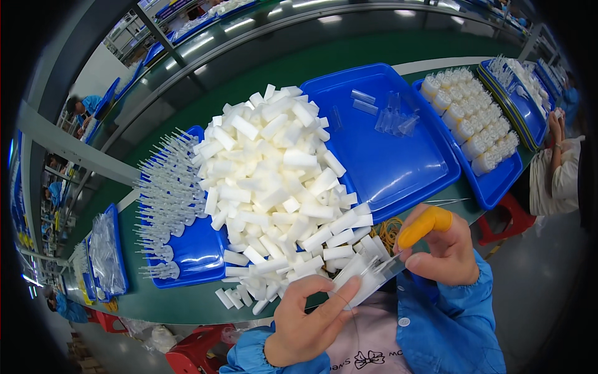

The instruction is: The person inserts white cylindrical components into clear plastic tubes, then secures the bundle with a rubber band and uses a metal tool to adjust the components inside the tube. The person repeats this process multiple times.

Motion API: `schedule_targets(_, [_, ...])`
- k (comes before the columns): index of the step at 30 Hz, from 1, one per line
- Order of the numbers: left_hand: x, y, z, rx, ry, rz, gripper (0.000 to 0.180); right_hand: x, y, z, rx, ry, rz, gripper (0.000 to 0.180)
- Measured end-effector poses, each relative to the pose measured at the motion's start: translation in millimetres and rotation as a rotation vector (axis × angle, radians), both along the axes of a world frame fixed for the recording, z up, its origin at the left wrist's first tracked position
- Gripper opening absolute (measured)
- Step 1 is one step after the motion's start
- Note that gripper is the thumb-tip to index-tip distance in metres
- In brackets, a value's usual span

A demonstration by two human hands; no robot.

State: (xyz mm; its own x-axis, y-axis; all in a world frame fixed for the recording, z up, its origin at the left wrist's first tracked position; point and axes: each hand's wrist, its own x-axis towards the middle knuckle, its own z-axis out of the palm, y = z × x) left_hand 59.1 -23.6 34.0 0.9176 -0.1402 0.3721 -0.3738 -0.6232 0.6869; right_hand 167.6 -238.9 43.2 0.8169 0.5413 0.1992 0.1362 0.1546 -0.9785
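left hand: grip pinched on clear sleeve | right hand: orange fingertip cover, grip on sleeve's other end | sleeve: just below white foam-block heap, at green worktop edge | blue tray right of heap

Green workbench carries blue trays side by side. A few loose white foam blocks lie directly on the green surface at its near edge; yellow rubber bands beside the middle tray.
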Motion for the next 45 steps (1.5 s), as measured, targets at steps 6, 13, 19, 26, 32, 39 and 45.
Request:
schedule_targets(6, [1,1,-4,0.03,-0.032,-0.049,0.05,0,0,2,-0.057,-0.036,-0.031,0.022])
schedule_targets(13, [-3,-3,-11,-0.134,0.026,-0.031,0.076,0,-6,5,-0.134,-0.133,0.022,0.019])
schedule_targets(19, [0,-11,-15,-1.167,0.919,-0.345,0.095,10,-1,11,-0.277,-0.206,0.257,0.021])
schedule_targets(26, [-22,-12,-37,-1.608,1.252,-0.455,0.061,-29,9,0,-0.463,-0.532,0.212,0.069])
schedule_targets(32, [-41,-16,-41,-1.718,1.344,-0.458,0.055,-71,16,-9,-0.426,-0.39,0.283,0.074])
schedule_targets(39, [-57,-23,-64,-1.909,1.396,-0.391,0.054,-78,20,-27,-0.467,-0.422,0.223,0.075])
schedule_targets(45, [-57,-19,-72,-1.813,1.357,-0.481,0.052,-82,20,-34,-0.439,-0.433,0.171,0.073])
